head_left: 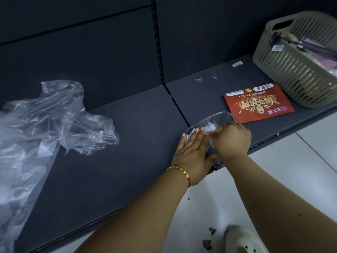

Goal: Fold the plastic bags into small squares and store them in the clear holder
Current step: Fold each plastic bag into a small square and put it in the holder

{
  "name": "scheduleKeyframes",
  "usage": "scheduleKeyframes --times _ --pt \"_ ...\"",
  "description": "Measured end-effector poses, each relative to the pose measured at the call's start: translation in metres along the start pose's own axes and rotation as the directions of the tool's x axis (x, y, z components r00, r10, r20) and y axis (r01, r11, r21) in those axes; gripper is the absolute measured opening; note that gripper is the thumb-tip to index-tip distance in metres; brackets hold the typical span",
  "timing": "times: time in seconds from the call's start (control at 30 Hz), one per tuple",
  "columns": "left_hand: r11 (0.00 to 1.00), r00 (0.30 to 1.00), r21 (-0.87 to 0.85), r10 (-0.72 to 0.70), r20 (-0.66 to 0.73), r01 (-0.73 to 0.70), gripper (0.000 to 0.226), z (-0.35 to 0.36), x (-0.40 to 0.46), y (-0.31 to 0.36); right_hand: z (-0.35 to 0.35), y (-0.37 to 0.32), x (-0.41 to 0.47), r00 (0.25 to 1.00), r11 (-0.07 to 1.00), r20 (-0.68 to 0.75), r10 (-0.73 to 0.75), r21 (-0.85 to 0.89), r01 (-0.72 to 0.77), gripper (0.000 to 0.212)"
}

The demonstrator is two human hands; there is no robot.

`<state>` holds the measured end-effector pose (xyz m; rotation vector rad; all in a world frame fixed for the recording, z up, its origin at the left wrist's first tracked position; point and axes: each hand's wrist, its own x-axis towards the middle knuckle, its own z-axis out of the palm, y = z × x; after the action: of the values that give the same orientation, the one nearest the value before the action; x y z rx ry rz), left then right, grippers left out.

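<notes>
The left hand [192,152], fingers straight and together, lies flat against the near side of the clear holder [221,119], its thumb spread toward the shelf edge. Touching it on the right, the right hand [232,138] curls its fingers over the holder's rim and pinches a folded plastic bag [209,129] among the white squares standing inside. Just beyond the right hand lies a red flyer [259,103], and farther right stands a beige slatted basket [291,70]. Well to the left of both hands, loose plastic bags [45,128] sprawl crumpled over the dark shelf [127,161].
</notes>
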<state>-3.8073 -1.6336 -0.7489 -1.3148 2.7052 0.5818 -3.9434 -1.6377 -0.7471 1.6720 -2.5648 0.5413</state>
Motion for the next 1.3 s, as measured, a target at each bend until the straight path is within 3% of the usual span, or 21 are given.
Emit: scheduleKeyframes --times 0.1,0.2,0.27,0.33,0.4,0.47,0.6,0.67,0.8,0.93,1.03,1.13,1.2,1.27,1.3 --pt "0.997 0.998 -0.081 -0.025 -0.066 0.019 0.062 -0.004 -0.012 -0.007 0.001 0.002 0.002 0.999 0.999 -0.010 0.030 0.020 -0.030 0.032" --pt "0.981 0.981 -0.140 -0.150 -0.126 0.132 0.067 -0.006 -0.035 -0.034 -0.007 -0.013 -0.005 0.992 0.995 -0.113 0.048 0.096 -0.038 0.048" --pt "0.961 0.952 -0.112 -0.266 -0.151 0.251 0.072 -0.006 -0.053 -0.060 -0.013 -0.041 -0.019 0.979 0.979 -0.204 0.019 0.202 0.023 0.038" --pt "0.919 0.901 -0.104 -0.394 -0.183 0.381 0.065 -0.007 -0.073 -0.091 -0.012 -0.075 -0.042 0.974 0.960 -0.208 -0.094 0.240 0.143 0.028" --pt "0.868 0.846 -0.104 -0.497 -0.194 0.486 0.059 -0.011 -0.093 -0.120 0.003 -0.103 -0.070 0.961 0.928 -0.106 -0.255 0.253 0.274 0.030" --pt "0.823 0.806 -0.088 -0.568 -0.167 0.561 0.056 -0.016 -0.109 -0.148 0.019 -0.126 -0.096 0.902 0.894 0.129 -0.411 0.251 0.371 0.045" --pt "0.759 0.769 -0.178 -0.639 -0.020 0.626 0.054 -0.027 -0.126 -0.187 0.045 -0.147 -0.126 0.648 0.853 0.560 -0.516 0.269 0.447 0.102" --pt "0.751 0.763 -0.149 -0.645 0.045 0.643 0.055 -0.030 -0.124 -0.198 0.049 -0.149 -0.130 0.593 0.848 0.624 -0.508 0.243 0.471 0.115" --pt "0.761 0.763 -0.062 -0.639 0.101 0.646 0.059 -0.037 -0.108 -0.208 0.045 -0.151 -0.127 0.551 0.856 0.685 -0.476 0.219 0.468 0.111" --pt "0.784 0.792 -0.115 -0.606 0.074 0.610 0.059 -0.043 -0.104 -0.212 0.044 -0.152 -0.124 0.520 0.860 0.719 -0.462 0.219 0.461 0.112" --pt "0.804 0.830 -0.326 -0.550 -0.090 0.497 0.036 -0.050 -0.116 -0.209 0.043 -0.152 -0.119 0.495 0.881 0.754 -0.432 0.235 0.410 0.092" --pt "0.726 0.781 -0.592 -0.574 -0.244 0.349 0.021 -0.075 -0.136 -0.186 0.039 -0.152 -0.110 0.487 0.900 0.764 -0.422 0.288 0.327 0.064" --pt "0.639 0.728 -0.715 -0.629 -0.272 0.286 0.021 -0.096 -0.152 -0.171 0.026 -0.156 -0.104 0.527 0.910 0.754 -0.392 0.403 0.100 0.064" --pt "0.555 0.696 -0.805 -0.663 -0.275 0.210 0.035 -0.119 -0.169 -0.156 0.004 -0.162 -0.099 0.603 0.784 0.724 -0.335 0.570 -0.248 0.066" --pt "0.520 0.682 -0.836 -0.677 -0.277 0.176 0.039 -0.131 -0.179 -0.149 -0.009 -0.166 -0.098 0.666 0.694 0.679 -0.309 0.640 -0.331 0.064"
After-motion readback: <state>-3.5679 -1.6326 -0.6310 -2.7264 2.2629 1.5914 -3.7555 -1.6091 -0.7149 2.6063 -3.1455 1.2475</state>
